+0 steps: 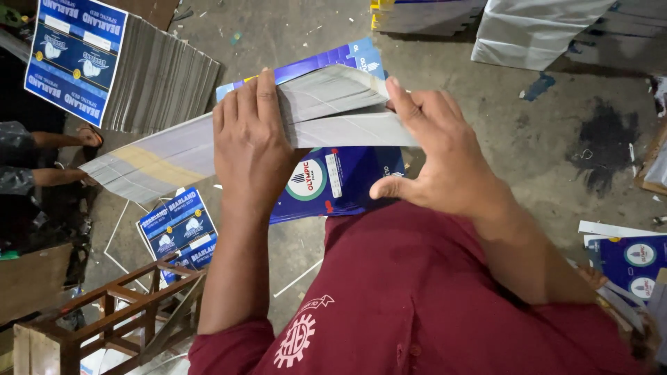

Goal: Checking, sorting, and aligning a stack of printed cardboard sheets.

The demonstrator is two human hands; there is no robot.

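Both hands grip a long grey cardboard sheet, blue-printed on its far face and folded flat: the left hand presses across its middle, the right hand pinches its right end. Directly under the sheet lies a blue printed carton panel bearing a round emblem. Beyond the sheet's left end stands a stack of flat cartons, grey-edged, blue on top.

A dark red shirt with short sleeves rolled above the elbows, a white gear-shaped emblem printed on the chest, small buttons down the front; the left hand and right hand are bare, without gloves or rings
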